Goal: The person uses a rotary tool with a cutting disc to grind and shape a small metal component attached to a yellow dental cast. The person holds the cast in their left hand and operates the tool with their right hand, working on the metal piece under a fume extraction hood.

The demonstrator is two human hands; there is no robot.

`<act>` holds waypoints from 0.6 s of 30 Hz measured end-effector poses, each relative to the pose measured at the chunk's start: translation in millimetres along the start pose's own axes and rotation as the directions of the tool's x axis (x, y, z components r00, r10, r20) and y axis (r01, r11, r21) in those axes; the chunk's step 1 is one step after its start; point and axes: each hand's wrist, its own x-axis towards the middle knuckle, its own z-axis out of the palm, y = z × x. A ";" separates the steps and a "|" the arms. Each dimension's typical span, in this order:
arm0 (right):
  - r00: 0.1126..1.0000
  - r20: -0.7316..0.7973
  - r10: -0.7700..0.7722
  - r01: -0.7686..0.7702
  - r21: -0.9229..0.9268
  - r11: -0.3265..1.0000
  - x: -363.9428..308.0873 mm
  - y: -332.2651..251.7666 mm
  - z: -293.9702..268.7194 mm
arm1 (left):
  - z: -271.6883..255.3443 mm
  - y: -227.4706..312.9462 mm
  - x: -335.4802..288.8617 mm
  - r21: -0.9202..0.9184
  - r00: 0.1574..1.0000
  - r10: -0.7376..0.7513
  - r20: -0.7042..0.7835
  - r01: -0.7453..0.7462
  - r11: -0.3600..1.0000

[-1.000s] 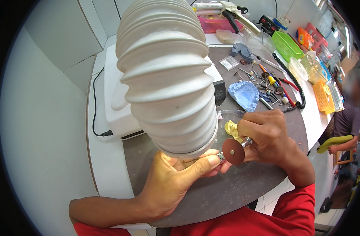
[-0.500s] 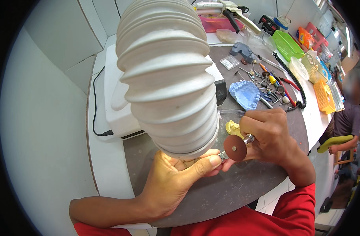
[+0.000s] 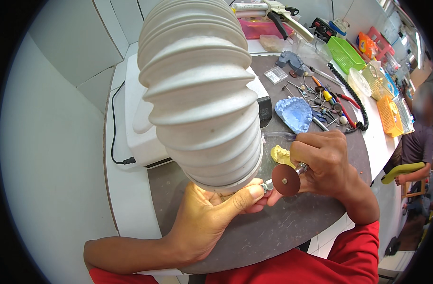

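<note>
Head view: hose (image 3: 202,99) partly hides left hand (image 3: 204,220).

the scene is bright, with pale sheen along the ridged hose (image 3: 202,104) and soft shade in its folds. straight edges bow toward the black corners; tools (image 3: 327,96) look fairly sharp, the far head (image 3: 425,105) blurred.

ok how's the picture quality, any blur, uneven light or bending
Head view: the edge of the grey tabletop bows, corners go black; head view: the left hand is lit brighter than the right hand; head view: a co-worker's head at far right is blurred, while the brown disc looks crisp.
</note>
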 end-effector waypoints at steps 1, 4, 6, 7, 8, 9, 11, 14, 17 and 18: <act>1.000 0.004 0.000 0.000 0.001 1.000 0.0 -0.1 -0.2 | -0.2 -0.4 0.0 -0.005 1.000 0.000 0.002 0.000 1.000; 0.999 -0.014 -0.037 0.037 0.028 0.999 1.2 0.8 2.7 | -0.5 -0.4 0.1 -0.017 1.000 -0.001 0.024 0.002 1.000; 1.000 -0.013 -0.028 0.029 0.030 0.999 1.0 0.2 3.0 | -0.3 3.3 0.2 -0.020 0.998 -0.004 0.056 0.005 1.000; 1.000 -0.013 -0.024 0.025 0.030 0.999 0.9 0.0 3.1 | -0.4 2.7 0.2 -0.018 0.999 -0.003 0.046 0.004 1.000; 1.000 -0.002 -0.020 0.020 0.024 1.000 0.9 0.0 2.3 | -0.5 1.5 0.1 -0.016 0.999 -0.002 0.035 0.003 1.000; 1.000 0.008 -0.015 0.015 0.017 1.000 0.8 0.0 0.9 | -0.7 0.8 0.0 -0.014 1.000 -0.002 0.024 0.002 1.000; 1.000 0.015 -0.017 0.017 0.007 1.000 0.4 0.1 0.3 | 0.0 3.2 -0.1 -0.016 0.999 -0.003 0.048 0.004 1.000; 1.000 0.002 -0.023 0.023 0.008 1.000 0.3 0.5 3.0 | 0.7 2.9 -0.4 -0.010 0.999 0.000 0.038 0.000 1.000; 1.000 -0.004 -0.009 0.009 0.013 1.000 0.4 0.5 2.0 | 1.3 3.2 -0.1 -0.011 0.999 0.000 0.041 0.000 1.000; 1.000 0.001 -0.019 0.019 0.010 1.000 0.4 0.4 2.4 | 1.4 3.4 0.1 -0.014 0.999 -0.001 0.048 0.002 1.000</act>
